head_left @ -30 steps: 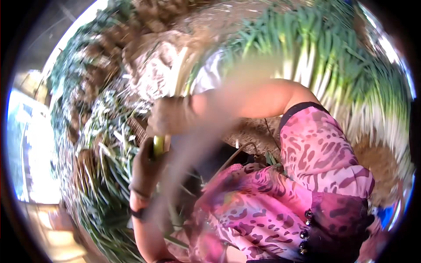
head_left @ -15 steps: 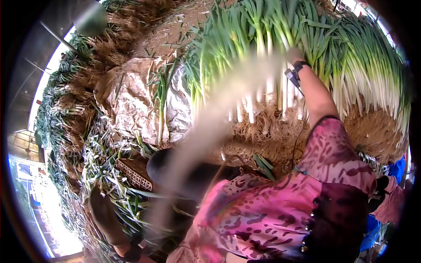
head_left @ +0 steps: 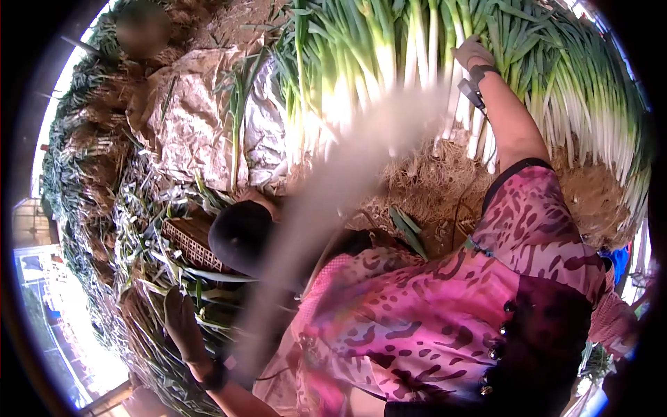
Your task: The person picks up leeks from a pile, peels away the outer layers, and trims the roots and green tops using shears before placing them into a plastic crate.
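Observation:
My right hand [head_left: 475,53], in a pale glove with a dark strap at the wrist, reaches into a long row of leeks [head_left: 424,42]. Its fingers are bent round a leek [head_left: 453,87] where the white stalk turns green, though the grip is partly hidden. At the lower left, my left hand [head_left: 182,321], also gloved, hangs with fingers stretched out and nothing in it. Loose leaves [head_left: 215,326] lie around and below that hand. The leeks stand close together, green tops away from me and roots towards me.
A blurred pale band [head_left: 333,201] crosses the view and hides part of the leeks. To the left lie a crumpled brown sheet [head_left: 191,118], a perforated crate [head_left: 191,243] and heaped leeks with roots [head_left: 104,187]. A dark rounded shape [head_left: 240,236], possibly my knee, sits beside the crate.
My view has shifted, and most of the scene sits a little further left and up. My right hand has moved up along the leeks. My left hand has swung slightly right.

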Tool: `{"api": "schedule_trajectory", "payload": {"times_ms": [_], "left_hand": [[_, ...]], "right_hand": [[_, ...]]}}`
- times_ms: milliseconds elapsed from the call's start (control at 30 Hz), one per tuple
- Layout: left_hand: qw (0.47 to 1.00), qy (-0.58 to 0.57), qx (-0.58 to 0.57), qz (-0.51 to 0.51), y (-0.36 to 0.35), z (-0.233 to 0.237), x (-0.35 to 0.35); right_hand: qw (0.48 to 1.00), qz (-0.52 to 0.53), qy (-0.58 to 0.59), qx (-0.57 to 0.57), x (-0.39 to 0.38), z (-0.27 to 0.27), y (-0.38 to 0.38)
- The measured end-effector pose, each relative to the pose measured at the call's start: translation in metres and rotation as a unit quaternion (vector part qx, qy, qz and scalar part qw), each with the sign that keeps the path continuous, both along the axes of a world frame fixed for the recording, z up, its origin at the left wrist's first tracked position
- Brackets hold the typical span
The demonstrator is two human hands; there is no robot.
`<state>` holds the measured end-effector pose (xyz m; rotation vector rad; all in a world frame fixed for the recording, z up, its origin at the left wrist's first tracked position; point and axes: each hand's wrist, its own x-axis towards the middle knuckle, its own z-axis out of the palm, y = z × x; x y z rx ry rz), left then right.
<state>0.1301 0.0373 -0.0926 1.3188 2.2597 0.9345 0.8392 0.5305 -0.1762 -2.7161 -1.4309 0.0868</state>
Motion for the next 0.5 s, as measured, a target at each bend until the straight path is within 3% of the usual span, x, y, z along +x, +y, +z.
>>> {"api": "schedule_trajectory", "payload": {"times_ms": [67, 133, 167, 200, 233, 267, 367, 433, 467, 500], "left_hand": [[0.999, -0.021, -0.006, 0.026, -0.009, -0.012, -0.003], [0.992, -0.104, -0.03, 0.059, -0.015, -0.02, 0.01], [0.979, -0.187, -0.038, 0.071, -0.024, -0.027, 0.009], [0.983, -0.161, -0.018, 0.089, -0.04, -0.055, -0.004], [0.978, -0.185, -0.045, 0.081, -0.048, -0.054, -0.002], [0.98, -0.172, -0.046, 0.087, -0.064, -0.073, -0.013], [0.969, -0.188, -0.052, 0.15, -0.108, -0.107, -0.027], [0.966, -0.17, -0.075, 0.182, -0.132, -0.121, -0.037], [0.968, -0.153, -0.071, 0.184, -0.143, -0.137, -0.047], [0.961, -0.168, -0.082, 0.205, -0.143, -0.129, -0.045]], "right_hand": [[1.0, -0.006, -0.002, -0.012, -0.02, 0.01, -0.015], [0.999, 0.042, 0.028, -0.001, 0.031, -0.038, 0.034], [0.994, 0.087, -0.036, -0.052, 0.034, -0.035, 0.04], [0.981, 0.134, -0.104, -0.097, 0.039, -0.033, 0.048], [0.959, 0.179, -0.172, -0.134, 0.026, -0.016, 0.041], [0.95, 0.214, -0.148, -0.175, 0.015, 0.008, 0.039], [0.975, 0.178, -0.133, 0.008, -0.019, 0.01, 0.078], [0.961, 0.245, -0.098, 0.087, -0.121, 0.038, 0.056], [0.936, 0.344, -0.068, 0.032, -0.172, 0.042, 0.058], [0.912, 0.396, -0.048, 0.099, -0.225, 0.028, 0.052]]}}
